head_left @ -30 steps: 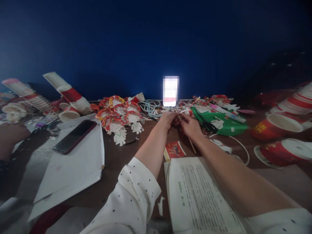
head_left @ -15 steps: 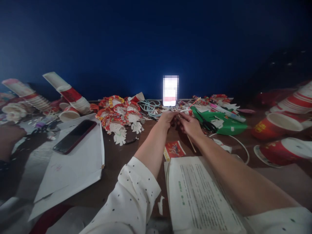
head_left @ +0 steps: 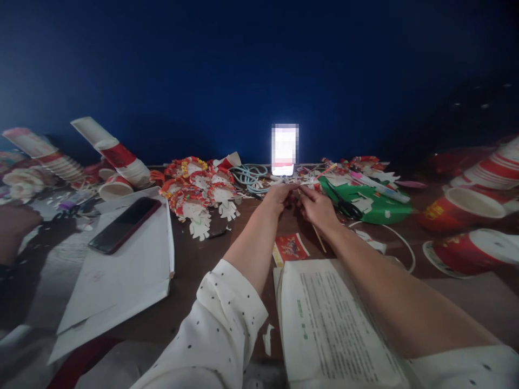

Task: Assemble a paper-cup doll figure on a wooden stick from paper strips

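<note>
I'm looking across a dark brown tabletop (head_left: 211, 256), cluttered with paper scraps, to a deep blue wall (head_left: 259, 70); the room is dim, and 1 lit screen (head_left: 284, 148) glows at the back. My feed shows 2 hands close together before it. The right hand (head_left: 318, 208) pinches a thin stick (head_left: 319, 239), its lower end slanting toward the printed pages (head_left: 332, 319); the left hand's (head_left: 280, 199) fingertips are hidden, so I can't tell their grip. At left, 1 dark phone (head_left: 125, 224) lies on white paper (head_left: 133, 286).
</note>
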{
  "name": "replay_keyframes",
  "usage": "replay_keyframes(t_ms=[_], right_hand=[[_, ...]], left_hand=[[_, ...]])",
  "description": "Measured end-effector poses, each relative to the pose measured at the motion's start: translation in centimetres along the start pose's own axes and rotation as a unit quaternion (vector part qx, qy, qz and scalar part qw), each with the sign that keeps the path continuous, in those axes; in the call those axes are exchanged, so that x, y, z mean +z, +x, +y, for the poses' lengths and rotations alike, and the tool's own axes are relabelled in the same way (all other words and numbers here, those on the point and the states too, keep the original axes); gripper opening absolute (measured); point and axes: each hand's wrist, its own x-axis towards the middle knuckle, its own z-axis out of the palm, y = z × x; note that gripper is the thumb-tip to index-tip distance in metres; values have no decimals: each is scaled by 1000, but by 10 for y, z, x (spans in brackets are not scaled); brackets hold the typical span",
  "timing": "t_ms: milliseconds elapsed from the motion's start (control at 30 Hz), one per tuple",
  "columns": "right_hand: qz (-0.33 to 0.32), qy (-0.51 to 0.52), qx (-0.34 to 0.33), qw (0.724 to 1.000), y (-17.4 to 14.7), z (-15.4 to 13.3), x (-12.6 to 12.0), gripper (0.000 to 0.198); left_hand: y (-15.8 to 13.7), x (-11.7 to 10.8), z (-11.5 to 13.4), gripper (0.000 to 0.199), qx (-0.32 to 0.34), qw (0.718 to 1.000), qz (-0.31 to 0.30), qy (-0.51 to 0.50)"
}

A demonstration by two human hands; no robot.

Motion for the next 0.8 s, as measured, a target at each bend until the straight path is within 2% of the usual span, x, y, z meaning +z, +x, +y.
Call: replay_keyframes(t_ms=[267, 467, 667, 800], right_hand=[[19, -161, -105, 981, -1, -6, -4, 42], [29, -191, -102, 976, -2, -9, -6, 44], [21, -175, -85, 981, 0, -4, -8, 45], [24, -161, -101, 982, 3, 3, -9, 42]], left_hand=[[-1, -1, 1, 22, 9, 1000, -3, -23], [-10, -1, 6, 21, 4, 999, -36, -40], [-10, -1, 4, 21, 24, 999, -27, 3], [-10, 2, 2, 22, 25, 999, -13, 19]])
